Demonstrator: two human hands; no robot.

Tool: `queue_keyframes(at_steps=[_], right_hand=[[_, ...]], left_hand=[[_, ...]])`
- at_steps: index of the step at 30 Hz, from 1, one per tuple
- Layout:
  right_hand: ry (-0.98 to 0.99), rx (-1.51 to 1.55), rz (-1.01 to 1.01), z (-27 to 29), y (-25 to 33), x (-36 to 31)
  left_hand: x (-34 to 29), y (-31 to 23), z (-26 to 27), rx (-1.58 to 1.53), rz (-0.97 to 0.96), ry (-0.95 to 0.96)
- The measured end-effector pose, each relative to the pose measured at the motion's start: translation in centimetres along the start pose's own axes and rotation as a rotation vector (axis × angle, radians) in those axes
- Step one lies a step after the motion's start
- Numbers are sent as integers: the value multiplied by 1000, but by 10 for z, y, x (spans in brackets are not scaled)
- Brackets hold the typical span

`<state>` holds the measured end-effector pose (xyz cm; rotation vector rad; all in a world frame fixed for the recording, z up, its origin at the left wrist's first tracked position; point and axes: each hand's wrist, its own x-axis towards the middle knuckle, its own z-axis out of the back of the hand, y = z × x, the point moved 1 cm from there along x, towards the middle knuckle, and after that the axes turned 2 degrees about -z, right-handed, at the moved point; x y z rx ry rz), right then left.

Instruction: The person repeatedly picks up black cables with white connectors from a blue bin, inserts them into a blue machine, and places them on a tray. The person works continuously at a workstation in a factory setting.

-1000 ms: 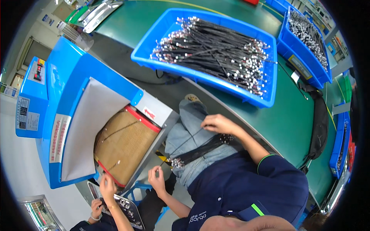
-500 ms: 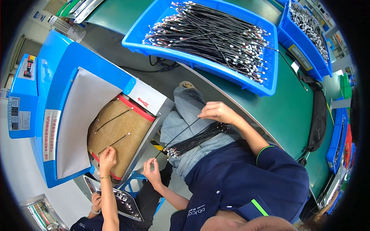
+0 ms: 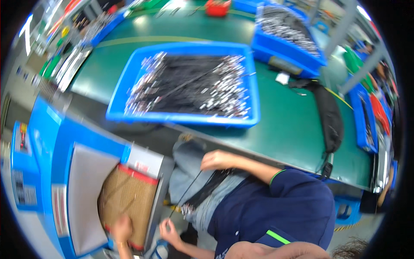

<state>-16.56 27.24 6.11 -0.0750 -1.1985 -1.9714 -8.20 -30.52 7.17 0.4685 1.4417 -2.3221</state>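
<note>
A thin black cable [image 3: 186, 192] is stretched slantwise over my lap. Its upper end is pinched in my right hand [image 3: 217, 160], fingers closed, above my thigh. At the lower end my left hand [image 3: 171, 233] pinches with thumb and finger, close to the machine's edge; blur hides the exact grip. Beneath the stretched cable, a bundle of black cables [image 3: 207, 190] with small white connectors lies across my jeans. Left of my left hand, a co-worker's hand [image 3: 122, 230], smeared by motion, is over the tan mesh conveyor belt [image 3: 129, 194].
A blue machine [image 3: 56, 142] with a white curtain stands at the left. On the green table [image 3: 284, 125] ahead is a blue bin [image 3: 183, 121] full of black cables. Farther right are another blue bin [image 3: 286, 58], a black bag [image 3: 327, 114] and a red container [image 3: 217, 7].
The view has swung, showing more of the table and blurring. My hands keep the cable stretched between them. The co-worker's hand is still at the belt; their tray has left the view.
</note>
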Motion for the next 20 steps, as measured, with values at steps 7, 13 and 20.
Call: queue_keyframes(at_steps=[7,13,20], right_hand=[[-53,192,-12,0,-4,-9],[-111,216,32,-6,-5,-12],[-134,255,8,-8,-4,-15]], left_hand=[[-52,-30,-122,551,-578,-566],[-91,-27,-201,461,-678,-625],[-82,-7,-202,528,-769,-633]])
